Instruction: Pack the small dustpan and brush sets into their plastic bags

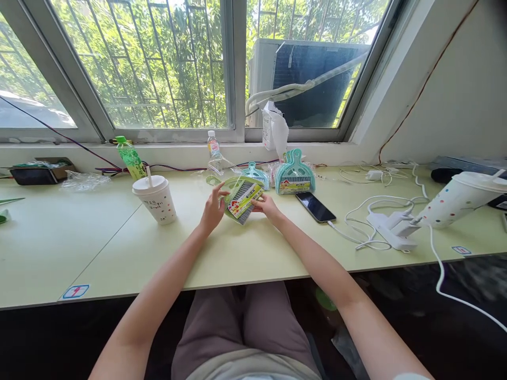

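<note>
Head view: left hand (214,209) and right hand (270,208), fingers holding green dustpan-and-brush set (245,200) between them, beyond near edge of table (245,258).

Smooth plastic dustpan (234,186), glossy phone screen (316,206), matt cloth trousers (266,322)

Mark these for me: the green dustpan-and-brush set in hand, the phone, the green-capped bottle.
Green dustpan-and-brush set (245,200), head view: on its yellow label.
Phone (316,207), head view: on its dark screen.
Green-capped bottle (132,160), head view: mid-body.
</note>
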Motion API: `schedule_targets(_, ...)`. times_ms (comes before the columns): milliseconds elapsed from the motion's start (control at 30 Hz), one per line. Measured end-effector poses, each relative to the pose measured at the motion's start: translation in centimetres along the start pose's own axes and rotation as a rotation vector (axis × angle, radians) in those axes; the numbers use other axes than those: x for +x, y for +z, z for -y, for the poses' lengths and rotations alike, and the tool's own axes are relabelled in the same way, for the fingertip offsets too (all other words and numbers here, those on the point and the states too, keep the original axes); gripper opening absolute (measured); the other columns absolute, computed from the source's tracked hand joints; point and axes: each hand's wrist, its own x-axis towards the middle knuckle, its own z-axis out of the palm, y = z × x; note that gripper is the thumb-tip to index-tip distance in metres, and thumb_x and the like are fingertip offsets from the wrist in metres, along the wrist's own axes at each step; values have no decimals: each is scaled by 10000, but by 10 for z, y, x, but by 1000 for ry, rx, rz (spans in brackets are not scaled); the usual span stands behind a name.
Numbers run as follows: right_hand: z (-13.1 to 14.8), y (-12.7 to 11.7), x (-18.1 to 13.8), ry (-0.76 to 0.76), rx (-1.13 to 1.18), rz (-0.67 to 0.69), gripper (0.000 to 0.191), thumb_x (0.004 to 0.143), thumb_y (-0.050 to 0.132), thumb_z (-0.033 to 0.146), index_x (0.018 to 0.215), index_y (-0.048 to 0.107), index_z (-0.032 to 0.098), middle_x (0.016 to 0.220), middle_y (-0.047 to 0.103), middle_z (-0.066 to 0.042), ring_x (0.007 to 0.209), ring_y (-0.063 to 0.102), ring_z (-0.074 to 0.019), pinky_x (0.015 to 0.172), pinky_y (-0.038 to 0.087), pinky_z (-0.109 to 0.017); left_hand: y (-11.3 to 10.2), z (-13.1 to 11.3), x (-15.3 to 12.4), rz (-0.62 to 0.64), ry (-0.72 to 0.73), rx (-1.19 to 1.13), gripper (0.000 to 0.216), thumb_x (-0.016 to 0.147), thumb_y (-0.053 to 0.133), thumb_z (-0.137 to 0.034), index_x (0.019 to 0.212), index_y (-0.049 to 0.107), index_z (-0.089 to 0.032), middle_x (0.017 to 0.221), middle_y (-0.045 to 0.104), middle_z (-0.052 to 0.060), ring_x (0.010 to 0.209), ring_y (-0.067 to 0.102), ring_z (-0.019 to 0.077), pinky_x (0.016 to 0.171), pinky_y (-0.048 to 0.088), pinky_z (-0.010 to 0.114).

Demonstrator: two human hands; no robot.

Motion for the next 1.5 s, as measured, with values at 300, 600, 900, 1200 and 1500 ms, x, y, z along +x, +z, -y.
schedule_targets(300,0,5,-1,-48,86,-87,346,709,800,231,963,571,177,867,732,-48,793,716,-192,837,599,-380,0,-17,4,-385,-239,120,794,812,656,-334,1454,195,-247,1585,150,139,1471,103,287,1174,90,538)
schedule_targets(600,-2,18,-6,-6,108,-63,340,683,813,205,932,583,176,800,725,-31,763,719,-198,826,606,-400,10,13,12,-122,-781,-929,510,800,666,-358,1249,515,-169,1137,663,106,993,665,223,798,562,320)
schedule_targets(900,-3,20,-4,7,225,-175,245,733,754,144,895,572,170,838,721,-36,813,718,-190,842,610,-367,18,7,6,261,-856,-1024,417,870,552,-493,1146,605,-185,1070,705,101,930,686,224,727,583,334)
schedule_targets(1200,-6,25,-8,-4,192,-142,238,739,749,152,893,568,176,818,713,-34,848,718,-212,864,602,-405,19,13,8,20,-914,-986,300,859,583,-320,1126,597,-183,895,711,57,868,686,208,813,577,357)
schedule_targets(1500,-5,33,-15,-14,232,-187,206,773,711,132,894,553,186,842,716,-34,851,717,-204,881,598,-403,25,12,9,-79,-887,-954,289,918,471,-351,1120,588,-182,996,707,59,932,681,205,773,578,334)
